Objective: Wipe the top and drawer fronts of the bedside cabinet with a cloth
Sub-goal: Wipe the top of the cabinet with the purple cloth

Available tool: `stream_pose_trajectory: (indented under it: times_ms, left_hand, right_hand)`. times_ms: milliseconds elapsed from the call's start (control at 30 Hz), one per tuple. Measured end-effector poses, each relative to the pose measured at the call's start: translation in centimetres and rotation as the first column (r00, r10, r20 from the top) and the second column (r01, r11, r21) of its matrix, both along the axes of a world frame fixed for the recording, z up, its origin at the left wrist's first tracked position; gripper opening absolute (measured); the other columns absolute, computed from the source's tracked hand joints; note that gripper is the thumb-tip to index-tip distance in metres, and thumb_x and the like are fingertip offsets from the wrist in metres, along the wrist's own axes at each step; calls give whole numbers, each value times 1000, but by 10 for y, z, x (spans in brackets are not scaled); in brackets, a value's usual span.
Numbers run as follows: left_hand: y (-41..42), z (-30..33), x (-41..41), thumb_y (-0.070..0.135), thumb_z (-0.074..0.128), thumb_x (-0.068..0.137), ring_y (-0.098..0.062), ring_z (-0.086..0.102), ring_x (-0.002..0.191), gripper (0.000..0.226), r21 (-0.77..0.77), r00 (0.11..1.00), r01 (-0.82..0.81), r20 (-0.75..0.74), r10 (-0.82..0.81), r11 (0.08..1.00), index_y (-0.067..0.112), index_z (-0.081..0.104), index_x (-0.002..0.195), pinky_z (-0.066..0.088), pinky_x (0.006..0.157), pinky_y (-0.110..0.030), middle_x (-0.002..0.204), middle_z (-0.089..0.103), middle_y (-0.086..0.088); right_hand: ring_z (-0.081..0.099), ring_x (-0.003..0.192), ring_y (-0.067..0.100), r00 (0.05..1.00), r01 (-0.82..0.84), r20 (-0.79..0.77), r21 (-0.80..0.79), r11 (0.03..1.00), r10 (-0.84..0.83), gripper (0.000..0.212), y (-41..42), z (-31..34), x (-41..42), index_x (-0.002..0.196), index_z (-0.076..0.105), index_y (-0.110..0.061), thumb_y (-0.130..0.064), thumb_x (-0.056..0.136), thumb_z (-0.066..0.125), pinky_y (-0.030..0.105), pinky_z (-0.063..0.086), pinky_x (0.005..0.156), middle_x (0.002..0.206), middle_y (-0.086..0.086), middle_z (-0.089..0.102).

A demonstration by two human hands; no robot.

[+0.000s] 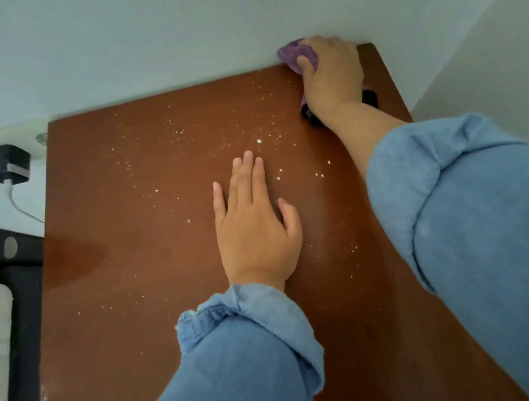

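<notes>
Speckled brown cabinet top (pixel 147 252), right hand (pixel 332 77) gripping purple cloth (pixel 294 53) at far corner, left hand (pixel 256 232) flat, holding nothing

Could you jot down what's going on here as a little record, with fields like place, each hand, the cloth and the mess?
place: brown cabinet top against a pale wall
left hand: flat on the top, fingers straight, holding nothing
right hand: at the far right corner, gripping the purple cloth
cloth: bunched, on the top by the wall
mess: pale crumbs scattered mostly over the far half
other: dark object partly hidden under the right wrist; black charger plugged in at left, white cable hanging
progress: crumbs not yet wiped away
</notes>
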State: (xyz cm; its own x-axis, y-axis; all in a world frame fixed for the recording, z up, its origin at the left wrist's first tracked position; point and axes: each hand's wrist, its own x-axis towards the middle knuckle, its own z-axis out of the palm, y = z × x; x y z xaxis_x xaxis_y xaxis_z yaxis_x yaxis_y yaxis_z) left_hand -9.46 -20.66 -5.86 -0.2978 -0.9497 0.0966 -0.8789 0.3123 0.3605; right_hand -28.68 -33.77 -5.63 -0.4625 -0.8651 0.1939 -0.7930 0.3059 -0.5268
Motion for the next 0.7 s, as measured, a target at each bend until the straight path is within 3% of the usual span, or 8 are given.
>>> stream_pose_trajectory:
  times_ms: [100,233,433,700]
  left_hand:
    - [-2,0,-1,33,29,87,-11,13,146,64,7,1000,-3,1,3,1000,14,29,148,4,121,-39,158,23,2]
    - [-1,1,-1,32,27,86,-12,13,146,65,9,1000,-6,-2,6,1000,13,30,148,4,120,-39,157,23,1]
    - [-5,-2,-2,30,25,86,-11,13,146,65,-10,1000,-13,-2,13,1000,14,30,148,4,121,-38,157,24,2]
    - [-7,-5,-1,22,27,83,-12,15,146,64,-16,1000,-10,10,10,1000,13,31,147,6,120,-40,157,26,1]
  right_hand:
    - [43,120,25,998,-45,-30,14,999,46,33,-6,-2,9,125,57,-22,-30,97,42,30,34,95,126,6,54]
    - [51,113,20,931,-357,-85,-6,934,356,32,-14,-2,30,117,63,-25,-36,95,43,28,35,93,119,0,61]
    - [56,105,22,914,-399,-80,-6,917,397,38,-22,2,19,104,69,-22,-45,94,41,29,38,86,108,2,67]
    - [62,80,17,943,-333,-6,-69,941,333,38,72,-1,38,77,71,-21,-37,92,40,30,44,71,79,-4,69]
